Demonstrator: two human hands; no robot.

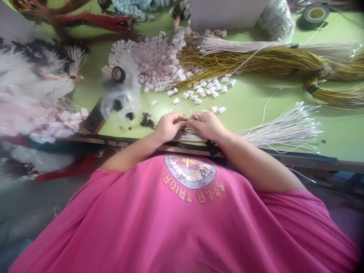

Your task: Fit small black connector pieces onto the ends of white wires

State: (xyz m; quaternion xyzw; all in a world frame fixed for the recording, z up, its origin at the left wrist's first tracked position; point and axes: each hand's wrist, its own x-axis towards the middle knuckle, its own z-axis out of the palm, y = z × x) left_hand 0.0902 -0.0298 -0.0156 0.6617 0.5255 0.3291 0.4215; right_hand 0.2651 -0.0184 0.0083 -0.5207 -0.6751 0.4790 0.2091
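Note:
My left hand (170, 126) and my right hand (209, 125) meet at the table's front edge, fingertips almost touching. The thumb and fingers of the left are pinched together; whatever small thing lies between them is too small to make out. In the right, closed fingers grip thin wires whose silver tips (194, 114) poke out at the top. Beneath both hands lie white wires (189, 135), partly covered by them. To the right, a bundle of white wires (280, 131) with metal ends fans out. Small white connector housings (198, 101) are scattered just beyond the fingers.
A large pile of white connectors (156, 57) lies behind, beside long yellow wire bundles (256, 62). Black tape (118, 74) sits on a plastic bag (129, 89). Small black pieces (147, 120) lie left. White wired connectors (36, 102) heap at far left; a tape roll (315, 16) stands back right.

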